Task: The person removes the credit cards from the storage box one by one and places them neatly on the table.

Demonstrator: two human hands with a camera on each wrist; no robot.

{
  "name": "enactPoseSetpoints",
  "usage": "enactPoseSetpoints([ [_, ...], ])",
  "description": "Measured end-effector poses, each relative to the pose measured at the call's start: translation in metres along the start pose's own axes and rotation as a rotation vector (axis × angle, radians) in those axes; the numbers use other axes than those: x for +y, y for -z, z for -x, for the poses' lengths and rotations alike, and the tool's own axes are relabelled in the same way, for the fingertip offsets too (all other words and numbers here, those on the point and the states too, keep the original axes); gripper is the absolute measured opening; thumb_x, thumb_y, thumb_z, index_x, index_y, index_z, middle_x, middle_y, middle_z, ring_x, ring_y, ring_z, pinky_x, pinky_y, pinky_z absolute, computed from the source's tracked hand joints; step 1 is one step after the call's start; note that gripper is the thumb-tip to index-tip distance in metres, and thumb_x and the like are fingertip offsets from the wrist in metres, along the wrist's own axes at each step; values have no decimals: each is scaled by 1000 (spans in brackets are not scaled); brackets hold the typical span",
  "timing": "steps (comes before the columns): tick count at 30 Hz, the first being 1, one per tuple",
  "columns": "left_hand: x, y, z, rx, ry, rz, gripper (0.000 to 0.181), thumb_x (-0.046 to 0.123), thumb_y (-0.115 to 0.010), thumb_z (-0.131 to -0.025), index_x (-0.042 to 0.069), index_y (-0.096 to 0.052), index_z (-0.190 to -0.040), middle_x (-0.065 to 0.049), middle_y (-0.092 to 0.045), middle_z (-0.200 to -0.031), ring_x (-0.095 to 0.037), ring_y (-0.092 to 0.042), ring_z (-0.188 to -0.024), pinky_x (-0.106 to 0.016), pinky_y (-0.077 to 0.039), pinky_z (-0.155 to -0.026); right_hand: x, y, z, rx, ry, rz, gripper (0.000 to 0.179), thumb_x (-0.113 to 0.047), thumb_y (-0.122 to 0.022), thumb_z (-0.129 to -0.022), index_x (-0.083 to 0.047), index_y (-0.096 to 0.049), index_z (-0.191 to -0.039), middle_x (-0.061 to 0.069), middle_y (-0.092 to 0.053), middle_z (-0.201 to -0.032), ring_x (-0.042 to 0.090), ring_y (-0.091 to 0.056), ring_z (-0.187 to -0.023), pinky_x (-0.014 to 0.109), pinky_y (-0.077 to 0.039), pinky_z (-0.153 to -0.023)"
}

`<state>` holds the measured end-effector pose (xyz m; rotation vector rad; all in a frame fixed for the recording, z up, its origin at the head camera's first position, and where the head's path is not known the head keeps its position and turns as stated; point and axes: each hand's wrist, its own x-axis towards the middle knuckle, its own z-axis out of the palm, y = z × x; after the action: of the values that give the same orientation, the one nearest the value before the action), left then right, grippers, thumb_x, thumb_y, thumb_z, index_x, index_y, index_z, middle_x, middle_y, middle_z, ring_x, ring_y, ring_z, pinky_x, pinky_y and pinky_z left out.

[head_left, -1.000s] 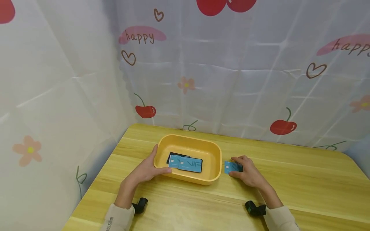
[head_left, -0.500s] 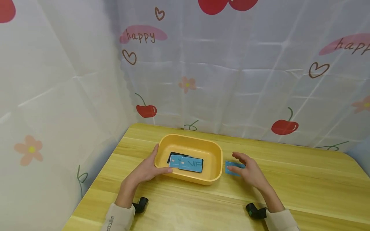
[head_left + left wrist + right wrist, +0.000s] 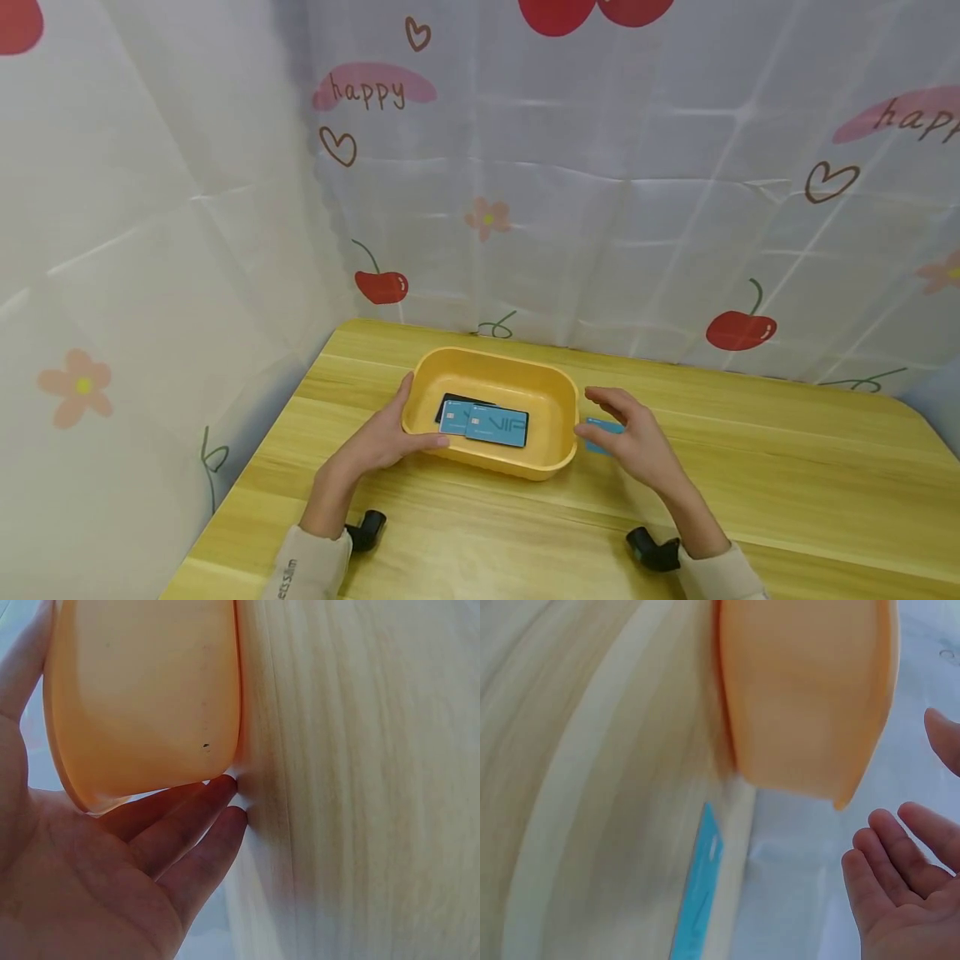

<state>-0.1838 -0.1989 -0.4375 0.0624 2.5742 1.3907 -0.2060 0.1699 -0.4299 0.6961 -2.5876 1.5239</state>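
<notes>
A yellow plastic basin (image 3: 491, 458) stands on the table. Inside it two blue bank cards, with the uppermost one (image 3: 497, 426) marked VIP, overlap a dark card (image 3: 450, 407). My left hand (image 3: 377, 442) holds the basin's left end, thumb along the near rim and fingers round the outer wall. In the left wrist view the fingertips (image 3: 234, 814) reach down to the tabletop. My right hand (image 3: 633, 437), thumb and fingers spread, is held beside the basin's right end with nothing in it. Under it another blue card (image 3: 697, 889) lies on the table, partly hidden in the head view.
The wooden table (image 3: 480, 533) extends to the right and toward me. A patterned white curtain (image 3: 600, 225) hangs behind and on the left. Black wrist devices (image 3: 652, 550) sit near both cuffs.
My right hand has let go of the blue card on the table, risen off it and moved left to the basin's right end. The left hand stays on the basin.
</notes>
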Motion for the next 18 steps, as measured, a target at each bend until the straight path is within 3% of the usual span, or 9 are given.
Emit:
enactPoseSetpoints([
  [18,-2,2,2,2,-11,-10,127,53,-82,-75,8,3,-159,-20,-19,-160,-35,-39,-133,-52,-33,-108,-27,-33,-6,-45,36,-6,58,-23,-76,-89,2,-56,-136,15,-56,-132,35,-51,-123,59,-37,-102],
])
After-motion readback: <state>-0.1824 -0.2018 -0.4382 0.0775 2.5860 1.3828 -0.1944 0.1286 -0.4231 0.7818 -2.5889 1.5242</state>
